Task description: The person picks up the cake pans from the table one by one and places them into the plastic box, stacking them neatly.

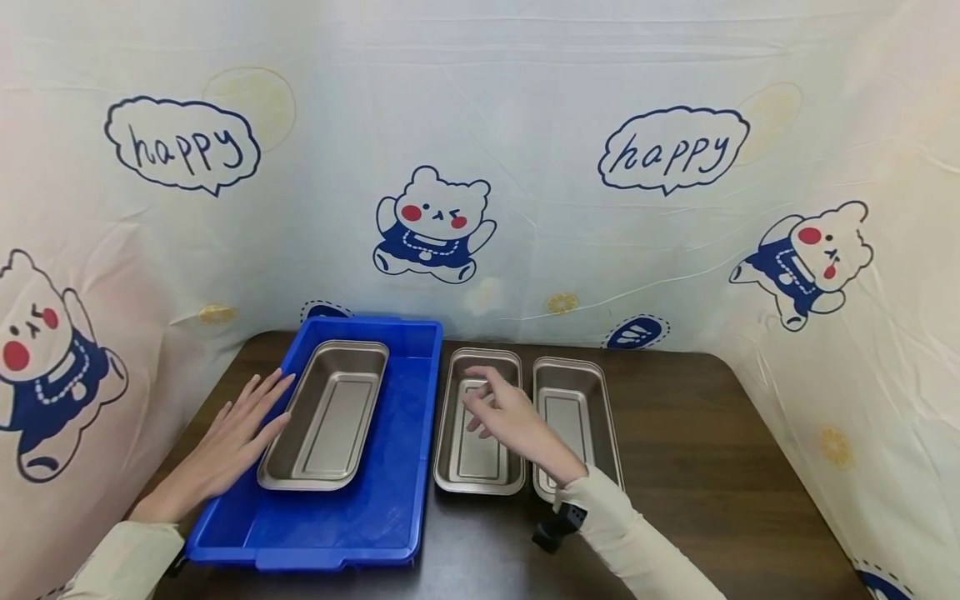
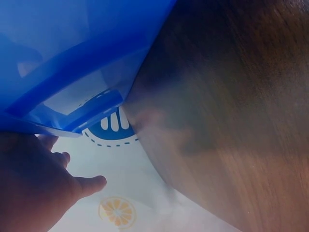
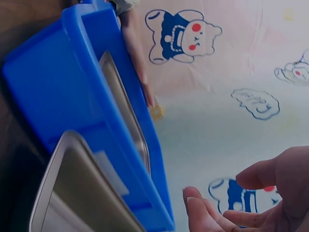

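Inside the blue plastic tray (image 1: pixel 390 521), toward its left side, lies a metal loaf pan (image 1: pixel 337 425). My left hand (image 1: pixel 232 437) lies along the tray's left rim with its fingers extended, fingertips close to that pan. Two more loaf pans stand side by side on the table to the right of the tray: a middle one (image 1: pixel 480 471) and a right one (image 1: pixel 567 417). Over the middle pan hovers my right hand (image 1: pixel 513 421), fingers loosely bent and holding nothing. In the right wrist view, thumb and fingers are apart, beyond a loaf pan (image 3: pixel 79 188).
A dark wooden table (image 1: pixel 690 467) carries everything and extends right of the pans. Behind it and at both sides hangs a pale curtain (image 1: pixel 540 108) printed with bears and "happy" bubbles. A black strap device (image 1: pixel 558 527) sits on my right wrist.
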